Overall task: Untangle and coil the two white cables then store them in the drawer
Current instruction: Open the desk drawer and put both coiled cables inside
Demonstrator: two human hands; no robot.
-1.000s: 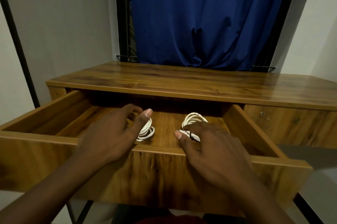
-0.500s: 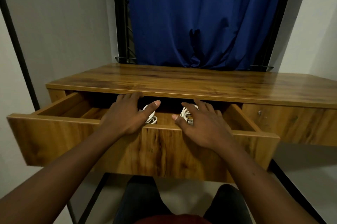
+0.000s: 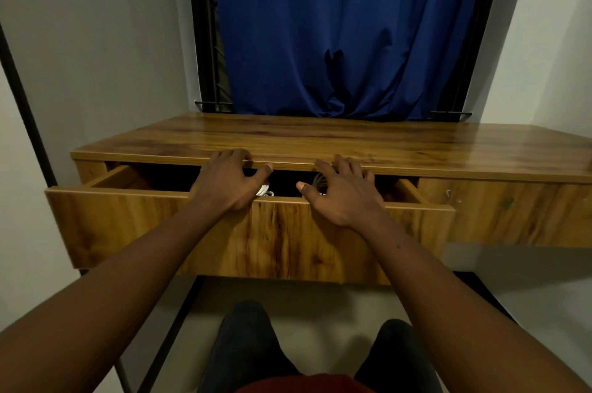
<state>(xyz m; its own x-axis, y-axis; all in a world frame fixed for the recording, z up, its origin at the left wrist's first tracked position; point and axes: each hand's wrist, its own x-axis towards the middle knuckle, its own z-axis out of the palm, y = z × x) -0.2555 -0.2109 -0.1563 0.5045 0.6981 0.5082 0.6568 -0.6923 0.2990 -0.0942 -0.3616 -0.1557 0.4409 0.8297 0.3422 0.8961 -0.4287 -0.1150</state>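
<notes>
While white cables [image 3: 264, 191] lie inside, the drawer [image 3: 153, 226] stands partly open.
Left hand [image 3: 228, 184] at 9 o'clock, right hand [image 3: 344, 199] at 3, grips apart over its front edge.

A blue curtain [image 3: 336, 24] hangs behind the glossy wooden desktop [image 3: 320, 139].

The drawer [image 3: 160, 223] sits much further in than a second ago, and only a narrow gap remains under the desk top [image 3: 352, 142]. The left hand [image 3: 226, 183] and right hand [image 3: 342, 194] are further away with the front panel, fingers flat and now reaching the desk top's near edge. The left cable [image 3: 264, 191] and right cable [image 3: 319, 183], formerly in full view, show only as slivers.
</notes>
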